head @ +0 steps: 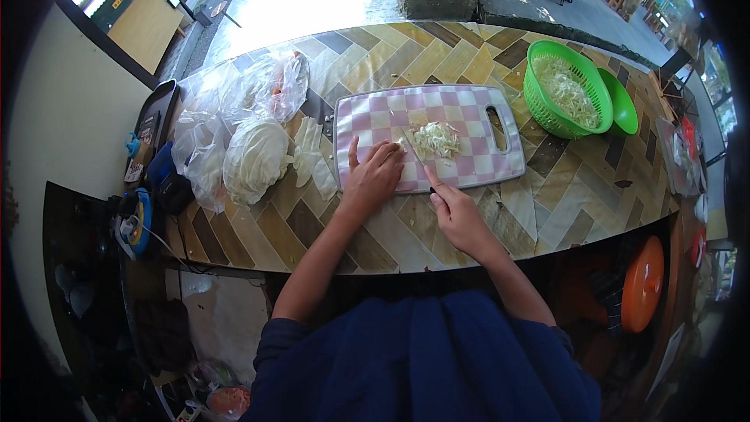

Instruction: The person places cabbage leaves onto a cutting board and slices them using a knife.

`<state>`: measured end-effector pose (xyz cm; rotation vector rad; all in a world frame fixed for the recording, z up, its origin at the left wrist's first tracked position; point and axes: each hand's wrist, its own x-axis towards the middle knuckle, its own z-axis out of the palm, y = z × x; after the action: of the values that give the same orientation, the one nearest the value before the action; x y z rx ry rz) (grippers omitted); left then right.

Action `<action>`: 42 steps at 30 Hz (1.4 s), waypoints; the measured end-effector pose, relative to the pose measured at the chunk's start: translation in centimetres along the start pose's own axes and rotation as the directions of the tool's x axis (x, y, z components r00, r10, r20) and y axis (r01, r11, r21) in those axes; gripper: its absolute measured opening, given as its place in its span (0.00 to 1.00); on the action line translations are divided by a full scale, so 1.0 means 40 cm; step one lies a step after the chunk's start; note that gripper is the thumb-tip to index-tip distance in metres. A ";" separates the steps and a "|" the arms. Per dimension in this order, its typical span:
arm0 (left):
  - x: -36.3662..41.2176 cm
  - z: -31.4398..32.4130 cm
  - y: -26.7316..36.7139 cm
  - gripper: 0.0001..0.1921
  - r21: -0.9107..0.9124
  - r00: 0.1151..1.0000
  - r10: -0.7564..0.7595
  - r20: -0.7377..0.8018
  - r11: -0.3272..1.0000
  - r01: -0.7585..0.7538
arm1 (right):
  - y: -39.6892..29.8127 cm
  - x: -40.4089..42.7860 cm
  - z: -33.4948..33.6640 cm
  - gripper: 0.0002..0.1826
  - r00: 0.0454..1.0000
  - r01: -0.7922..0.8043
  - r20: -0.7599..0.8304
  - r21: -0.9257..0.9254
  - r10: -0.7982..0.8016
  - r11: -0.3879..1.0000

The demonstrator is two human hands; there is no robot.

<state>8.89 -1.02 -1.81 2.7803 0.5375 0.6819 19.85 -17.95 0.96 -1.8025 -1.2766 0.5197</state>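
Observation:
A pink and white checkered cutting board [369,106] lies in front of me. My right hand [460,211] grips a kitchen knife [415,146] by its black handle, the blade pointing away from me over the board. Just left of the blade, my left hand [375,173] presses on the board with bent fingers; a little pale cabbage shows at the fingertips, and what lies under them is hidden. Shredded cabbage [436,139] is heaped right of the blade. Left of the board are loose cabbage leaves [307,152] and a cabbage head [256,159].
A green plastic colander [536,97] of shredded cabbage stands at the right, beside a green bowl [626,102]. Clear plastic bags [202,143] lie at the left, one around some orange items. A power strip with cables [136,223] sits at the left edge. An orange lid [643,284] is below right.

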 end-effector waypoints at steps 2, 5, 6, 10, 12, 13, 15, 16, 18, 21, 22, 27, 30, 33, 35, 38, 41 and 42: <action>-0.003 0.002 -0.007 0.12 0.016 1.000 0.013 -0.006 1.000 -0.013 | -0.014 -0.008 -0.001 0.27 1.000 0.004 0.017 0.022 -0.005 1.000; -0.005 0.003 -0.011 0.12 -0.010 1.000 0.019 -0.023 1.000 -0.020 | -0.040 -0.015 -0.011 0.26 0.995 -0.052 0.086 0.025 0.050 0.998; -0.005 0.004 -0.011 0.12 -0.011 1.000 0.019 -0.020 1.000 -0.019 | -0.043 -0.016 -0.013 0.26 0.994 -0.061 0.094 0.008 0.060 0.998; -0.005 0.001 -0.008 0.12 -0.023 1.000 0.013 -0.026 1.000 -0.014 | -0.037 -0.006 -0.011 0.26 0.993 -0.059 0.106 -0.006 0.059 0.998; -0.004 0.001 -0.004 0.12 -0.033 1.000 0.011 -0.028 0.999 -0.012 | -0.021 0.004 0.008 0.26 0.997 -0.022 0.071 -0.012 0.023 1.000; -0.001 0.000 -0.004 0.12 -0.019 1.000 0.014 -0.026 1.000 -0.014 | -0.015 0.011 0.018 0.26 0.999 0.018 0.035 -0.020 -0.017 1.000; -0.001 -0.002 -0.003 0.12 -0.005 1.000 0.017 -0.023 1.000 -0.017 | -0.017 0.030 0.035 0.26 0.999 -0.014 0.048 -0.057 0.016 0.998; -0.001 -0.003 0.000 0.13 0.010 1.000 0.014 -0.019 1.000 -0.014 | -0.019 0.034 0.037 0.27 0.997 -0.042 0.060 -0.094 0.048 0.995; -0.001 -0.006 0.001 0.13 0.028 1.000 0.007 -0.020 1.000 -0.006 | -0.020 0.027 0.036 0.27 0.997 -0.037 0.066 -0.104 0.044 0.994; -0.005 -0.008 0.001 0.13 0.036 0.999 -0.015 -0.037 0.999 0.016 | -0.040 -0.005 0.013 0.27 0.993 -0.065 0.089 -0.140 0.078 0.988; -0.008 -0.003 -0.005 0.13 0.013 0.999 -0.017 -0.029 1.000 0.018 | -0.044 -0.011 0.006 0.27 0.987 -0.100 0.106 -0.166 0.119 0.981; -0.006 -0.002 -0.005 0.13 -0.015 0.999 0.017 -0.039 1.000 -0.018 | 0.004 -0.005 -0.009 0.27 0.999 -0.032 0.020 -0.046 0.033 0.998; -0.013 0.000 -0.005 0.13 -0.002 0.999 0.018 -0.039 1.000 -0.018 | -0.017 -0.004 -0.018 0.26 0.998 -0.056 0.023 0.062 0.055 0.997; -0.017 0.000 -0.006 0.13 0.028 0.998 0.025 -0.052 0.999 -0.023 | -0.047 -0.014 -0.019 0.26 0.993 -0.101 0.065 0.089 0.095 0.991; -0.016 0.000 -0.004 0.13 0.035 0.999 0.024 -0.049 0.999 -0.022 | -0.052 -0.019 -0.014 0.27 0.991 -0.110 0.089 0.087 0.102 0.990; -0.014 -0.003 -0.001 0.12 0.024 0.998 0.026 -0.064 0.999 -0.024 | -0.048 -0.025 -0.007 0.27 0.994 -0.080 0.076 0.096 0.072 0.992; -0.014 -0.001 -0.003 0.12 -0.002 0.997 0.018 -0.075 1.000 -0.019 | -0.041 -0.025 -0.002 0.27 0.997 -0.064 0.057 0.104 0.058 0.993; -0.015 -0.001 -0.004 0.12 -0.003 0.997 0.016 -0.074 1.000 -0.016 | -0.045 -0.024 -0.003 0.26 0.995 -0.075 0.073 0.092 0.068 0.993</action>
<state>8.35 -1.10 -2.08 2.7680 0.5282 0.7907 18.57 -18.65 2.39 -1.7689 -1.2166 0.6770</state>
